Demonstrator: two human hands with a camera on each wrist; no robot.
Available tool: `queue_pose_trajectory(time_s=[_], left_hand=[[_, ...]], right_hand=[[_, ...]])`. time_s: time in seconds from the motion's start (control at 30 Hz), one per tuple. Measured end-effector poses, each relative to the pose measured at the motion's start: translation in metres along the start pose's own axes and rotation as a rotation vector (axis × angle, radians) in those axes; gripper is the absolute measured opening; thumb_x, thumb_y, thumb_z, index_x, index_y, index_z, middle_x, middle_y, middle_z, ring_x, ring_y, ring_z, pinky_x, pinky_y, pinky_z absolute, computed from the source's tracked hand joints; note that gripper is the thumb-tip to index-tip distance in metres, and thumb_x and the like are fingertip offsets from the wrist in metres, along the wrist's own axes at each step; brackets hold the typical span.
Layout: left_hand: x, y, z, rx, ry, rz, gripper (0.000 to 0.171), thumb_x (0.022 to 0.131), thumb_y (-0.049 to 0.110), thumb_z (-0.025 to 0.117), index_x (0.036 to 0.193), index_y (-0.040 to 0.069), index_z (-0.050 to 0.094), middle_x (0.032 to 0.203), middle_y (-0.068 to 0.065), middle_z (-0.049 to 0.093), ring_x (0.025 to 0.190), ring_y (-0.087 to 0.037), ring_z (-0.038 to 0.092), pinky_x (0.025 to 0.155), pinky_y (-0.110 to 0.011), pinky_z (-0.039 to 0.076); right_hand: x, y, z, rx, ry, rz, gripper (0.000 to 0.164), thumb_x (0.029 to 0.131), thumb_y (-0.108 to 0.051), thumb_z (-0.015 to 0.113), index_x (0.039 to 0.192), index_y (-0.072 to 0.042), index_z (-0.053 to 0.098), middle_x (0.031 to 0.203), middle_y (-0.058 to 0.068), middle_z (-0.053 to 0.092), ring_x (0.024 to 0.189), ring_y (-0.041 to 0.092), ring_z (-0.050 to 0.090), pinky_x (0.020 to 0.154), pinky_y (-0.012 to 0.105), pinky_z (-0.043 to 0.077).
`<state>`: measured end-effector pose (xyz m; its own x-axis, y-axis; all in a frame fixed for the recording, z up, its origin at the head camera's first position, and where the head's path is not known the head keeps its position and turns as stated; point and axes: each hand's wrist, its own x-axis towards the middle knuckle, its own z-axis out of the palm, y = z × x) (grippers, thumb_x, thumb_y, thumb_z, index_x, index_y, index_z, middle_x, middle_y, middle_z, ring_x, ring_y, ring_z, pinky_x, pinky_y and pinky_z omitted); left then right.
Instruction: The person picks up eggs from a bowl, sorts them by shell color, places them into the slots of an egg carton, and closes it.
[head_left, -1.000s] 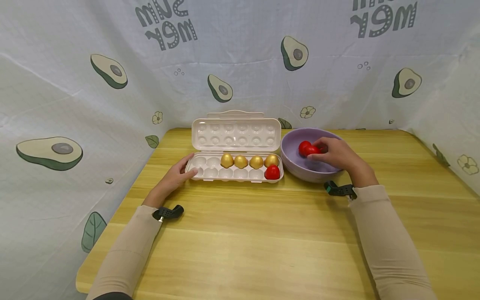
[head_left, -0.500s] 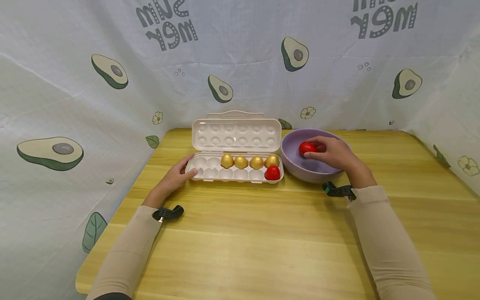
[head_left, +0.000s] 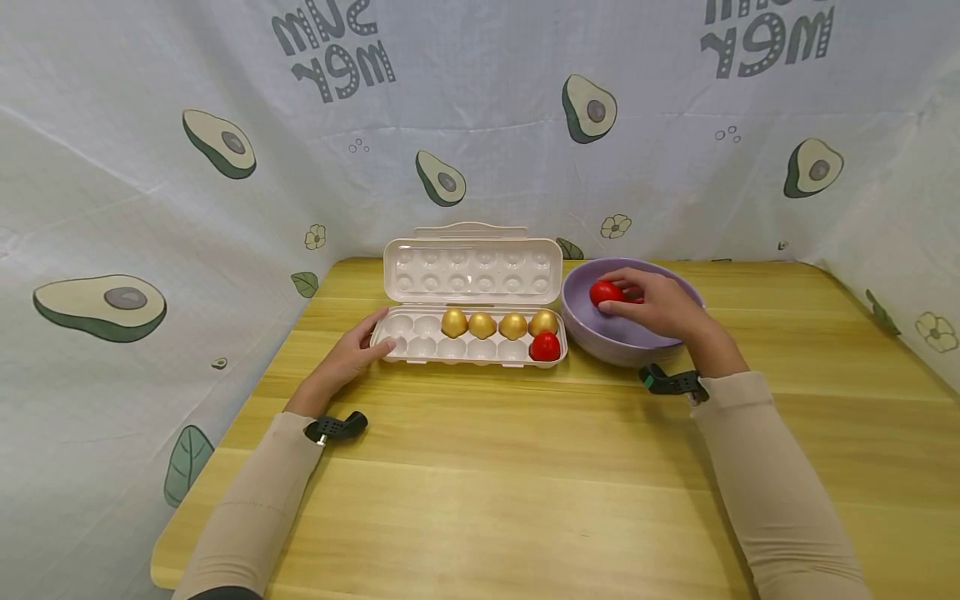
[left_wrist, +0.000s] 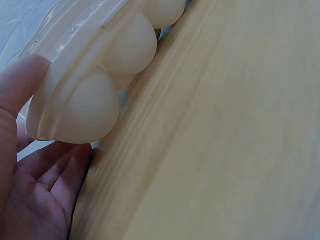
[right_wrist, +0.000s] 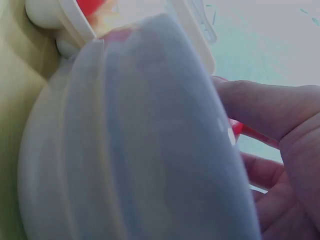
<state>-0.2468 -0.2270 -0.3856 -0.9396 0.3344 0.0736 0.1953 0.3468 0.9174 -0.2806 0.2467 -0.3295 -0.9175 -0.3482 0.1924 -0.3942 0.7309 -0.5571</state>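
Note:
My left hand (head_left: 347, 357) grips the left end of a white plastic egg box (head_left: 381, 337) that stands with its lid up. In the left wrist view the thumb (left_wrist: 22, 82) lies over the rim and the fingers sit by the underside. Gold eggs (head_left: 482, 324) fill part of the back row, and one red egg (head_left: 544, 346) sits at the right end of the front row. My right hand (head_left: 663, 312) pinches a red egg (head_left: 606, 293) over the inside of a purple bowl (head_left: 626, 357). The bowl's wall (right_wrist: 150, 130) hides most of this grip in the right wrist view.
The bowl stands right beside the box on a wooden table (head_left: 510, 483). Behind both hangs a white cloth (head_left: 502, 108) printed with avocados, close to the table's back edge. The raised lid (head_left: 472, 271) stands behind the egg rows.
My right hand has moved slightly left within the bowl, and the red egg has shifted left with it. A second red shape seen next to it earlier is now mostly hidden. The left hand stays put.

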Motion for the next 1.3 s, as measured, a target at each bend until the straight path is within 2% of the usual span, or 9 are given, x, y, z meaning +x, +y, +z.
queue_pose_trajectory(time_s=[0.3,0.67,0.9,1.13,1.3], left_hand=[[0.000,0.001,0.000,0.008,0.001,0.003,0.065,0.091,0.019,0.054,0.144,0.007,0.018,0.148,-0.011,0.015,0.135,-0.025,0.015,0.108,-0.041,0.015],[0.000,0.000,0.000,0.015,0.002,0.003,0.065,0.091,0.021,0.054,0.144,0.008,0.018,0.148,-0.010,0.015,0.135,-0.024,0.014,0.108,-0.041,0.014],[-0.001,0.001,0.000,0.019,0.005,-0.002,0.065,0.091,0.021,0.054,0.144,0.008,0.018,0.148,-0.011,0.015,0.135,-0.025,0.014,0.108,-0.041,0.014],[-0.002,0.004,0.001,0.021,0.005,-0.006,0.065,0.091,0.021,0.053,0.144,0.008,0.018,0.148,-0.011,0.014,0.135,-0.024,0.013,0.109,-0.041,0.013],[-0.002,0.005,0.001,0.022,0.004,-0.007,0.065,0.091,0.020,0.054,0.144,0.008,0.018,0.149,-0.011,0.014,0.135,-0.024,0.013,0.109,-0.041,0.013]], right_hand=[[0.000,-0.012,0.003,0.029,0.000,0.009,0.049,0.079,-0.043,0.065,0.120,-0.019,0.051,0.112,0.004,0.055,0.101,0.023,0.050,0.081,0.043,0.047],[0.001,-0.027,0.009,0.076,0.011,-0.031,0.042,0.080,-0.036,0.066,0.115,-0.017,0.051,0.106,0.002,0.056,0.096,0.019,0.052,0.078,0.038,0.048],[0.004,-0.031,0.016,0.075,0.023,-0.047,0.043,0.080,-0.036,0.067,0.114,-0.015,0.050,0.106,0.003,0.057,0.096,0.020,0.053,0.079,0.039,0.048],[0.006,-0.037,0.021,0.157,0.017,-0.072,0.043,0.080,-0.036,0.066,0.114,-0.015,0.049,0.104,0.002,0.058,0.100,0.019,0.053,0.081,0.038,0.047],[0.006,-0.042,0.024,0.176,0.031,-0.094,0.043,0.081,-0.036,0.066,0.117,-0.017,0.052,0.105,0.001,0.058,0.100,0.019,0.054,0.082,0.039,0.047]])
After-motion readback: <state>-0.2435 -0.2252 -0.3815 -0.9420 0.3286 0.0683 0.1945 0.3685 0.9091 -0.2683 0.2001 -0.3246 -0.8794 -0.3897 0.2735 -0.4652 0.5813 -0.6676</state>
